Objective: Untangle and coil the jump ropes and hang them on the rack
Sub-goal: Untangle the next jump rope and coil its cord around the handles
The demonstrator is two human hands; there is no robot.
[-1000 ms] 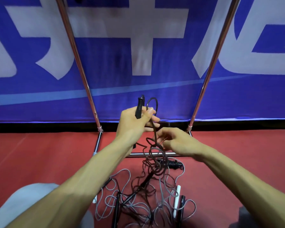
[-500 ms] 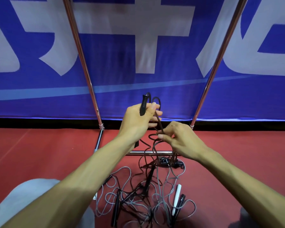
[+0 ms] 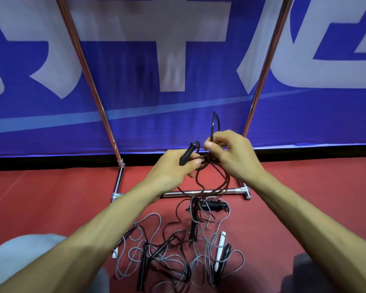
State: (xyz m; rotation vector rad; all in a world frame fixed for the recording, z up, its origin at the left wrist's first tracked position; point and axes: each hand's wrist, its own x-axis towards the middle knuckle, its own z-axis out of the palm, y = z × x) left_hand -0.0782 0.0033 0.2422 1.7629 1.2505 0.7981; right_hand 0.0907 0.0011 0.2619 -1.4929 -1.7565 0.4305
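Note:
My left hand (image 3: 173, 168) grips a black jump-rope handle (image 3: 187, 153) that sticks up and to the right. My right hand (image 3: 230, 156) pinches a loop of the dark brown rope (image 3: 215, 125), which rises above my fingers. Strands of that rope (image 3: 224, 180) hang from both hands down to a tangled pile of grey and dark ropes (image 3: 173, 259) on the red floor. In the pile lie a white handle (image 3: 220, 248), black handles (image 3: 143, 265) and a ribbed black handle (image 3: 213, 205). The metal rack (image 3: 201, 192) stands just behind my hands.
The rack's two slanted poles (image 3: 89, 81) rise in front of a blue banner (image 3: 178, 123) with large white characters. A black strip runs along the banner's foot. My knees in grey trousers (image 3: 30, 254) sit at the lower left and lower right.
My right hand has risen from below the left hand to beside it, lifting a rope loop upward. The left hand's handle has tilted to the right. More rope has lifted off the pile.

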